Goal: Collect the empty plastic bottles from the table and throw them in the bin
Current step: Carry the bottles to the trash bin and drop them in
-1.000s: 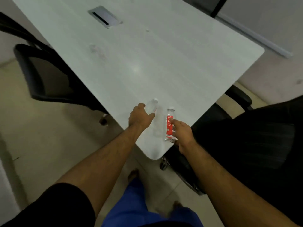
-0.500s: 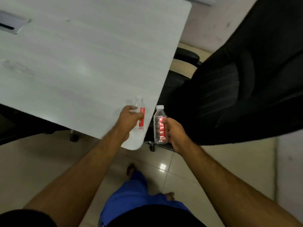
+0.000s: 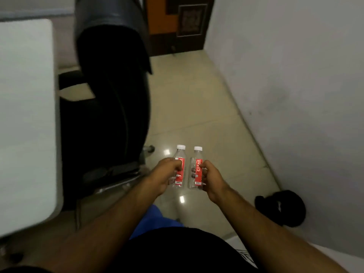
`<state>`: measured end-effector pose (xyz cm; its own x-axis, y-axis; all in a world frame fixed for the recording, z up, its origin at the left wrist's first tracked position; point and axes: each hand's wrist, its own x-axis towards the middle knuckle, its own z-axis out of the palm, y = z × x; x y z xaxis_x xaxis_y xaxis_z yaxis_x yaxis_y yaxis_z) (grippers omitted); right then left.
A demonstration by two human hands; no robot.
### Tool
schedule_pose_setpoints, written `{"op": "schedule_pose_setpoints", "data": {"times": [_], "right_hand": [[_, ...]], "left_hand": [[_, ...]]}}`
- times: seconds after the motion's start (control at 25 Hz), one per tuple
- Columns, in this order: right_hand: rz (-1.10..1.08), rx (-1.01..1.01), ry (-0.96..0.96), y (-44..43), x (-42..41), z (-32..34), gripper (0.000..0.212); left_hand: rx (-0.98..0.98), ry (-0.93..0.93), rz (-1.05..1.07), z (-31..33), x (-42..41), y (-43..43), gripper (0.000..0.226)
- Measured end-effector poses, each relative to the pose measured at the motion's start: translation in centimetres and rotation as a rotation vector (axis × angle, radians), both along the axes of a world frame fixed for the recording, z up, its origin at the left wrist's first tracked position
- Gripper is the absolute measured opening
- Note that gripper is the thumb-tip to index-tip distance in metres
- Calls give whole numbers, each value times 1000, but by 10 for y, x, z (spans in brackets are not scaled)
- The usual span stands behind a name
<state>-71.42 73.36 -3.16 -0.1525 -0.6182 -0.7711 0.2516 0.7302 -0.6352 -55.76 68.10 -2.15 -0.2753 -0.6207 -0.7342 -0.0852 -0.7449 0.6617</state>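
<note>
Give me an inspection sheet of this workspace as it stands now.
Surface: white table at left, bare where visible.
Job's things: two capped clear bottles with red labels, left bottle, right bottle, both upright, held over the floor; no bin in view.
Clutter: black object on the floor by the wall.
Grippers: left hand and right hand each grip one bottle.
Cables: nothing seen.
Surroundings: black chair, tiled floor, grey wall, dark door.

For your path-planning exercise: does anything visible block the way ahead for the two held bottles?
No bin is in view. The left hand and right hand each hold a bottle over open floor; the chair stands left.
</note>
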Motion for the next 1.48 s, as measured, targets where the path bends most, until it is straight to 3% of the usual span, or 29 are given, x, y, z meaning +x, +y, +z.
{"op": "schedule_pose_setpoints", "data": {"times": [0.28, 0.44, 0.68, 0.88, 1.12, 1.36, 1.48], "right_hand": [[-519, -57, 43, 8, -163, -6, 31], [-775, -81, 75, 0, -245, -20, 27], [-1245, -43, 44, -1, -343, -26, 44], [-1595, -44, -18, 35, -412, -42, 37], [-1915, -42, -80, 92, -476, -94, 37], [-2226, 84, -222, 137, -541, -191, 27], [-2374, 119, -328, 151, -575, -261, 24]], "left_hand": [[-51, -21, -370, -1, -204, -63, 19], [-62, -27, -622, -19, -313, -105, 35], [-9, -21, -1112, -28, -494, -135, 22], [-105, -103, -1545, -50, -631, -84, 38], [-198, -234, -1819, -99, -742, -3, 46], [-326, -258, -2118, -193, -826, 86, 17], [-394, -253, -2240, -265, -865, 114, 31]]}}
